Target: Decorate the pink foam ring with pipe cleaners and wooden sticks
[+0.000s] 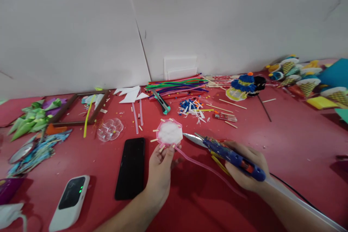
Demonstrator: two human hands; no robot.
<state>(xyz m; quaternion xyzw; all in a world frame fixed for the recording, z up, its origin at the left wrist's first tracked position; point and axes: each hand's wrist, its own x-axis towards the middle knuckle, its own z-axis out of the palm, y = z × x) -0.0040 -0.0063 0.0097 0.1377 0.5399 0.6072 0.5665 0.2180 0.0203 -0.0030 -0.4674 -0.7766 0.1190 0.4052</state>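
Note:
My left hand (160, 168) pinches the lower edge of a small white round disc (170, 133). Short pale sticks stand out around its rim, and a pink strip (206, 168) is wound along the edge and trails away to the lower right. In my right hand (247, 166) is a dark blue glue gun (228, 154), its nozzle pointing left toward the disc but apart from it. From its back end runs a long translucent stick (290, 197). A silver blade (193, 139) shows beneath the gun; its other end is hidden.
A black phone (130, 168) and a white device (70, 201) lie at the left front. Behind are a utility knife (161, 102), coloured pipe cleaners (176, 86), loose clippings (190, 107) and a clear flower-shaped tray (110, 129). Small cone-shaped crafts (308, 83) sit at right, against a white partition (231, 21).

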